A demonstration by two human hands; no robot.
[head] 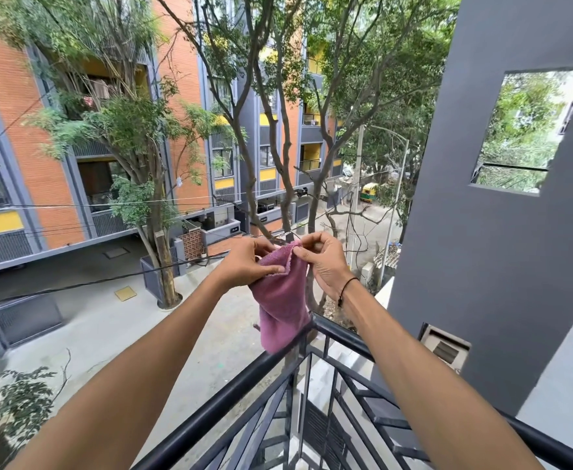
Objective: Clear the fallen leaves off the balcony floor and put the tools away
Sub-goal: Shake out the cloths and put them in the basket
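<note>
Both forearms are stretched forward from the bottom corners of the frame and converge just above centre, out beyond the black railing [231, 395] whose corner points away from the camera at lower centre. A pink cloth [283, 300] is held between the two hands over that corner. The left hand [244, 262] is curled on the cloth's upper left edge, its thumb laid along the fabric and its fingers wrapped behind. The right hand [322, 257] is turned palm toward the camera, and the cloth's top corner is pinched between its thumb and bent fingers. A thin black cord [348, 290] is worn around the right wrist. The cloth hangs down from the hands, and its lower end is seen touching or just in front of the rail; which cannot be told. An orange brick building [41, 164] fills the left of the frame, trees [278, 96] stand at centre, and a grey wall [464, 232] rises at right.
</note>
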